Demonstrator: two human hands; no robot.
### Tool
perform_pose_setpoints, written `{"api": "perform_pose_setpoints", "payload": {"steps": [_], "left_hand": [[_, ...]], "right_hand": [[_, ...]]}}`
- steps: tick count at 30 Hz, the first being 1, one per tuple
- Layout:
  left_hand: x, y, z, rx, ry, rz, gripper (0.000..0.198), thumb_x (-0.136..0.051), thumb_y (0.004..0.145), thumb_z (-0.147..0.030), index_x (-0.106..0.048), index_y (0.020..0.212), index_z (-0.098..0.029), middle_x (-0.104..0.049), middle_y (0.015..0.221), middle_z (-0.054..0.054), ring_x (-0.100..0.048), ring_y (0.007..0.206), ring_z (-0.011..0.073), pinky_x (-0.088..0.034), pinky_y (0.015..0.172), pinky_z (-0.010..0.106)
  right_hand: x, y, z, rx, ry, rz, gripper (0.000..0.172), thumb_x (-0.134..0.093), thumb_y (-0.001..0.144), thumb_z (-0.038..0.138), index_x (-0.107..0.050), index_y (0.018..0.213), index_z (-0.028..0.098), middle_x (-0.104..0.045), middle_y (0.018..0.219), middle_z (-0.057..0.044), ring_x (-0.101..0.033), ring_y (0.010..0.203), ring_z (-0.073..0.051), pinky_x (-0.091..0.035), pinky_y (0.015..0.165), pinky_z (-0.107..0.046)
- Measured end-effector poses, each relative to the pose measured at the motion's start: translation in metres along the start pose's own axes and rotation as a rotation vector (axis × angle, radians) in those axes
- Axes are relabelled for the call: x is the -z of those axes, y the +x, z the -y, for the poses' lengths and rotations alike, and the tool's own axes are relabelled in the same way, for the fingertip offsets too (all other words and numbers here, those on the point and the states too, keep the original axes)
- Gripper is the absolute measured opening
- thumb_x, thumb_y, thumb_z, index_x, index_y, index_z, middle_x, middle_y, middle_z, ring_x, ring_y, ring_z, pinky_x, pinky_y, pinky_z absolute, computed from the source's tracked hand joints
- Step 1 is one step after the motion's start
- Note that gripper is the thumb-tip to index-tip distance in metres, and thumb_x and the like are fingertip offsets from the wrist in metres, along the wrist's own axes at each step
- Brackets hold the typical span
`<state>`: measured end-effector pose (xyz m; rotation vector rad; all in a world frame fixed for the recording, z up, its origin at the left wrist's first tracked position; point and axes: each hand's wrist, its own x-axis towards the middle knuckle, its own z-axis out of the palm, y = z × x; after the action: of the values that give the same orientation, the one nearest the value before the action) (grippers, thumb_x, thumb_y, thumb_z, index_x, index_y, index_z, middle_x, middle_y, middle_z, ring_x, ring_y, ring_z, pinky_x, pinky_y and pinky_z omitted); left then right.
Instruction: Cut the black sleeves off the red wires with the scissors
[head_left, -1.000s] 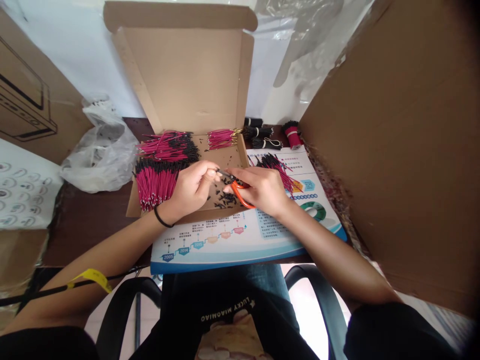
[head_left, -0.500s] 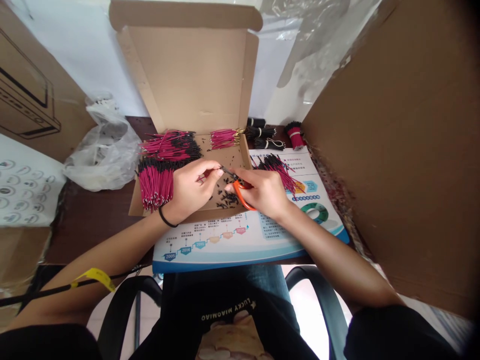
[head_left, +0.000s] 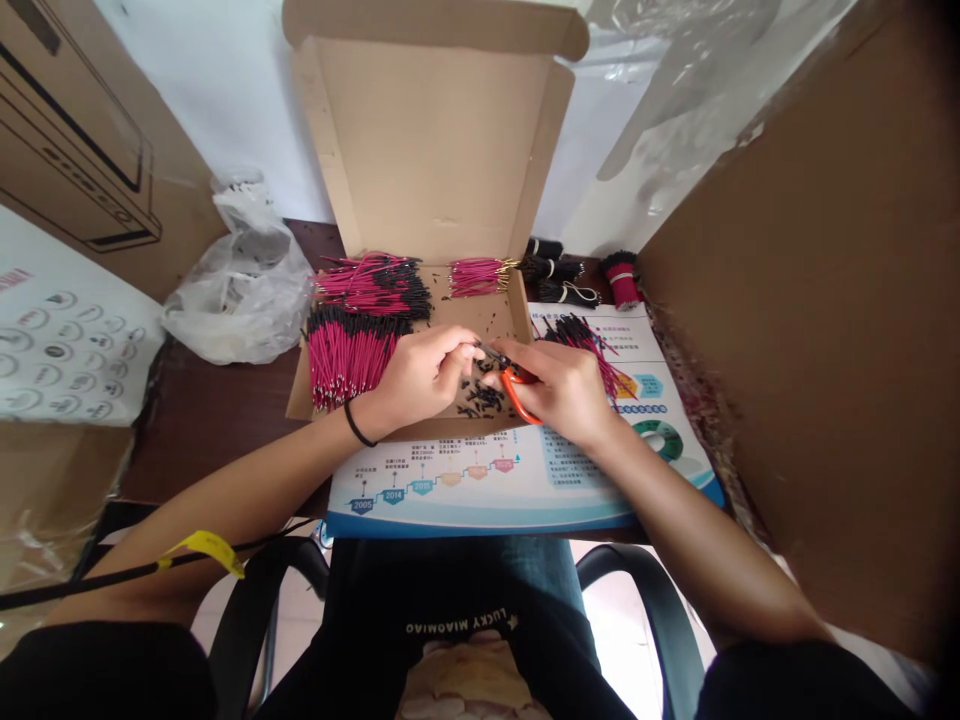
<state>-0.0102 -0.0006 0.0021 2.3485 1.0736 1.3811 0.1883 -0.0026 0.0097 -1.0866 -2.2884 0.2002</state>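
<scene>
Shifted rightward in view, both hands work over the cardboard box [head_left: 431,150]: the left hand [head_left: 416,378] seems to pinch a wire end [head_left: 471,346], the right hand [head_left: 564,392] grips orange-handled scissors [head_left: 519,392], many red wires [head_left: 349,355] seem done, a small bunch [head_left: 581,345] remains.

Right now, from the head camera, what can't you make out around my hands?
Head view only:
- Blades of the orange-handled scissors: mostly covered by the right hand.
- Whatever the left hand pinches: hidden by its fingers.
- Small black bits: too small to identify.
- Fine print on the printed leaflet: too small to read.
</scene>
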Motion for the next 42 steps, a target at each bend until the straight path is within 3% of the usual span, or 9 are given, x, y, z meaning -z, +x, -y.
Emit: {"api": "perform_pose_setpoints", "payload": {"steps": [8, 14, 21, 29, 35, 42], "left_hand": [[0.0041, 0.0048, 0.0054, 0.151, -0.314, 0.215, 0.035, -0.038, 0.096, -0.033, -0.059, 0.075, -0.016, -0.058, 0.052, -0.001, -0.051, 0.043, 0.0069, -0.039, 0.044, 0.019], [0.002, 0.0066, 0.0042, 0.208, -0.207, 0.056, 0.01, -0.06, 0.082, -0.026, -0.063, 0.082, -0.016, -0.068, 0.073, 0.002, -0.059, 0.06, 0.0096, -0.044, 0.054, 0.021], [0.0015, 0.0063, -0.0004, 0.201, -0.096, -0.005, 0.01, -0.065, 0.078, -0.024, -0.063, 0.072, -0.016, -0.068, 0.068, 0.001, -0.057, 0.057, 0.009, -0.044, 0.054, 0.021], [0.0013, 0.0057, 0.0, 0.137, -0.079, 0.024, 0.024, -0.056, 0.088, -0.034, -0.062, 0.072, -0.017, -0.064, 0.065, 0.002, -0.054, 0.057, 0.0101, -0.04, 0.052, 0.022], [-0.0004, 0.0034, 0.0016, 0.107, -0.127, 0.051, 0.025, -0.046, 0.093, -0.028, -0.062, 0.077, -0.016, -0.063, 0.063, 0.001, -0.057, 0.054, 0.0089, -0.042, 0.051, 0.021], [0.0003, 0.0019, 0.0029, 0.18, -0.207, 0.115, 0.034, -0.04, 0.096, -0.034, -0.061, 0.075, -0.016, -0.054, 0.047, -0.003, -0.049, 0.041, 0.007, -0.039, 0.045, 0.02]], "right_hand": [[0.0008, -0.0003, -0.0018, 0.017, -0.014, 0.012, 0.044, -0.054, 0.088, 0.049, -0.072, 0.108, 0.013, -0.072, 0.078, -0.008, -0.062, 0.063, -0.015, -0.047, 0.059, -0.027], [-0.0004, -0.0014, -0.0036, -0.013, -0.019, -0.007, 0.044, -0.052, 0.089, 0.049, -0.071, 0.109, 0.015, -0.072, 0.076, -0.007, -0.061, 0.061, -0.014, -0.046, 0.058, -0.027], [-0.0012, -0.0024, -0.0024, -0.025, -0.017, 0.012, 0.044, -0.053, 0.089, 0.048, -0.07, 0.112, 0.015, -0.074, 0.085, -0.009, -0.066, 0.066, -0.015, -0.048, 0.061, -0.027], [0.0001, -0.0023, -0.0031, -0.045, 0.002, 0.027, 0.043, -0.053, 0.088, 0.049, -0.071, 0.11, 0.016, -0.074, 0.084, -0.008, -0.066, 0.066, -0.015, -0.048, 0.062, -0.027], [0.0006, -0.0021, -0.0032, -0.038, -0.004, 0.038, 0.043, -0.053, 0.089, 0.047, -0.07, 0.111, 0.015, -0.074, 0.087, -0.009, -0.066, 0.069, -0.016, -0.048, 0.063, -0.028], [0.0007, -0.0022, -0.0037, -0.026, -0.01, 0.043, 0.045, -0.054, 0.088, 0.05, -0.07, 0.113, 0.016, -0.074, 0.087, -0.008, -0.066, 0.07, -0.016, -0.049, 0.064, -0.028]]}}
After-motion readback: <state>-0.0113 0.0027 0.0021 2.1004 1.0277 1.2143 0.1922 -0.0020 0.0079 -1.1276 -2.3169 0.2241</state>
